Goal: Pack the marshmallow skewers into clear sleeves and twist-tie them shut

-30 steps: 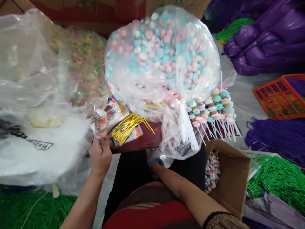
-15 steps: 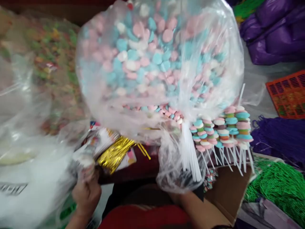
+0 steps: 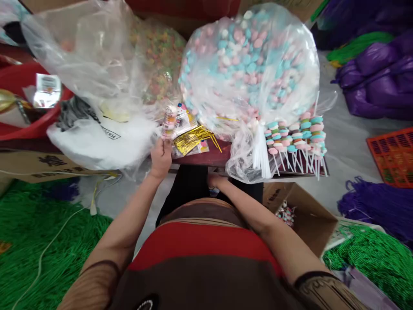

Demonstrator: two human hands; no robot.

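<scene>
While gripping wrapped candy stack [image 3: 169,122] by its lower end with left hand [image 3: 161,158], hold it upright at near edge of desk [image 3: 217,154], fingers curled tight around it. Have right hand [image 3: 215,181] down between thighs, below desk edge; too hidden to tell if curled, flat or holding anything.

Just right of wrapped stack, see gold twist ties [image 3: 190,140] lying bundled on desk, touching printed packets [image 3: 183,115]. Left of left hand, see white plastic bag [image 3: 90,146] with black lettering, drooping over desk edge; farther left, red basin [image 3: 32,130] with silver packet [image 3: 47,90] inside. Behind left hand, see clear bag of small mixed-colour candies [image 3: 164,60], details blurred by plastic.

Right of that, see big clear bag of pink, blue and white candies [image 3: 251,60]. In front of it, see white sticks [image 3: 260,150] bunched beside crumpled clear plastic. Just right of sticks, see candy skewers [image 3: 295,133] side by side, stems angled toward near edge. Below right part of desk, see open cardboard box [image 3: 314,215] with small multicoloured pieces [image 3: 285,213] inside. At far right, see orange crate [image 3: 392,157], purple cords [image 3: 377,211] and green cords [image 3: 377,258].
</scene>
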